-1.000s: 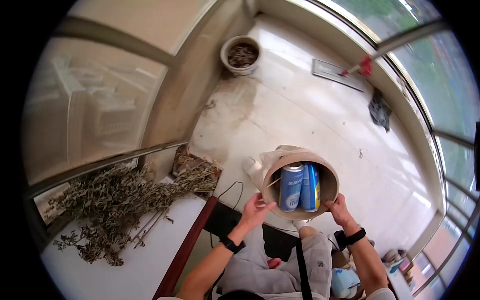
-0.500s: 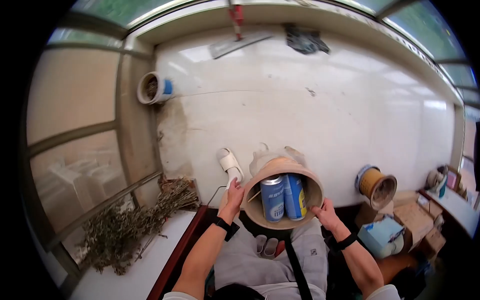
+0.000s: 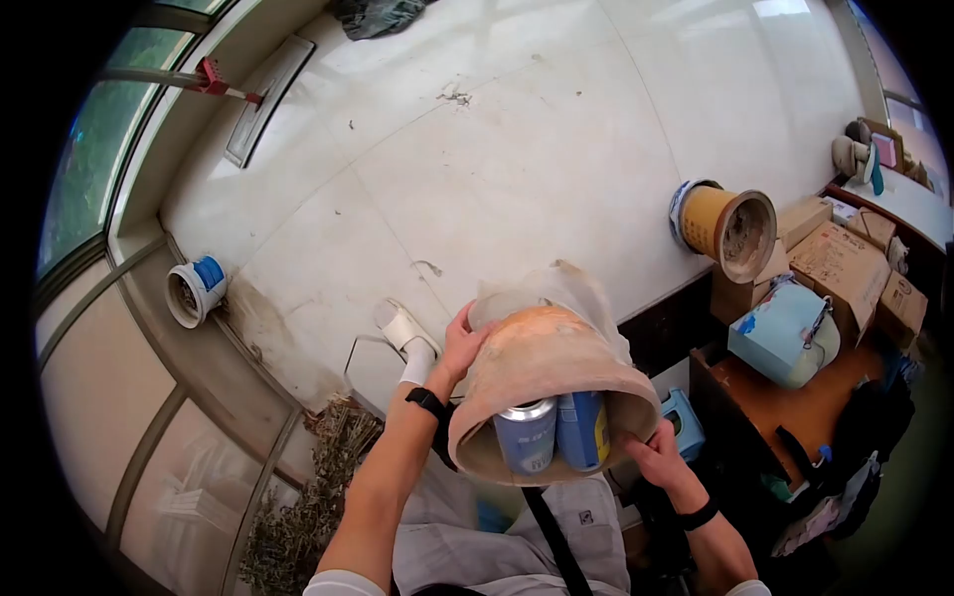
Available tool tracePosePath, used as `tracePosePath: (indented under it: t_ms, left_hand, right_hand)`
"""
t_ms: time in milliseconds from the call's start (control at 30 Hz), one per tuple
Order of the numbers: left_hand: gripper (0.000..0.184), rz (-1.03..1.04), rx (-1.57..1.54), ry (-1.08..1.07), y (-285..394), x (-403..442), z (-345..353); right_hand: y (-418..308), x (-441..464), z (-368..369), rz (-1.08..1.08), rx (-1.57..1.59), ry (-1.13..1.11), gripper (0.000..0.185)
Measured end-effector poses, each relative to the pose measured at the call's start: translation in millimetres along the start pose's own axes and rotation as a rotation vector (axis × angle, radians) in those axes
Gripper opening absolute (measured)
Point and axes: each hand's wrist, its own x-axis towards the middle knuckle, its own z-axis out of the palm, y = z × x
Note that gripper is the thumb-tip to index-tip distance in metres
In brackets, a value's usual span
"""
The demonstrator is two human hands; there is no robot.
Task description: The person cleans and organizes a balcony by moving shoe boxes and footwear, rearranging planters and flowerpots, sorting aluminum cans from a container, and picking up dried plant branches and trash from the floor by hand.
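A clay-coloured pot [image 3: 556,363] is tipped on its side in front of my lap, its mouth facing me. Inside it are a silver-topped blue can [image 3: 526,437] and a blue and yellow can [image 3: 582,431], side by side. My left hand [image 3: 462,343] presses against the pot's left wall. At the right of the rim, my right hand [image 3: 656,455] grips the edge. Thin translucent plastic [image 3: 596,298] wraps the pot's far end.
A yellow-brown pot [image 3: 723,230] lies near cardboard boxes [image 3: 840,268] and a light-blue box [image 3: 775,328] at the right. A small white pot [image 3: 196,291], a mop [image 3: 266,99] and dried plants [image 3: 318,497] are at the left. A black bag [image 3: 378,15] lies at the top.
The view has swung to the right. The pot's mouth has tilted down, showing more of its outer wall. My left hand has moved from the rim onto the pot's side.
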Motion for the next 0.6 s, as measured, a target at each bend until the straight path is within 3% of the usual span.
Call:
tracePosePath:
  t_ms: [67, 133, 200, 233, 333, 367, 433, 500, 567, 600]
  left_hand:
    - [0.047, 0.048, 0.166, 0.117, 27.5, -0.5, 7.2]
    - [0.041, 0.102, 0.333, 0.243, 45.4, 2.5, -0.2]
    - [0.029, -0.088, -0.08, 0.119, 60.2, 3.2, -16.6]
    - [0.029, -0.089, -0.073, 0.123, 65.5, -1.7, -15.5]
    - [0.016, 0.174, 0.091, 0.184, 108.7, -28.5, -2.9]
    - [0.016, 0.186, 0.099, 0.189, 123.7, -37.0, 1.5]
    - [0.018, 0.041, 0.367, 0.094, 148.1, -60.8, 9.8]
    - [0.023, 0.124, 0.432, 0.084, 137.9, -73.0, 5.0]
    - [0.026, 0.16, 0.36, 0.085, 133.4, -77.8, -4.8]
    - [0.024, 0.335, 0.396, 0.067, 130.1, -82.1, -7.6]
  right_hand:
    - [-5.5, -5.8, 2.8, 0.0, 0.04, 0.004, 0.032]
    - [-10.0, -6.1, 7.7, -0.002, 0.087, 0.104, 0.018]
    - [-3.2, 2.1, 3.8, -0.032, 0.06, 0.071, 0.017]
    - [0.9, 2.3, -0.3, -0.062, 0.031, 0.055, 0.016]
    - [13.2, 17.0, 1.8, -0.097, -0.007, 0.101, 0.015]
    - [14.3, 24.5, 0.5, -0.109, -0.002, 0.094, 0.015]
    - [17.4, 32.3, 0.5, 0.25, 0.041, -0.012, 0.034]
    - [15.7, 41.4, 14.3, 0.081, 0.115, 0.031, 0.033]
    - [13.5, 48.0, 20.4, 0.077, 0.178, 0.057, 0.032]
    - [13.0, 51.5, 23.2, 0.055, 0.213, 0.061, 0.032]
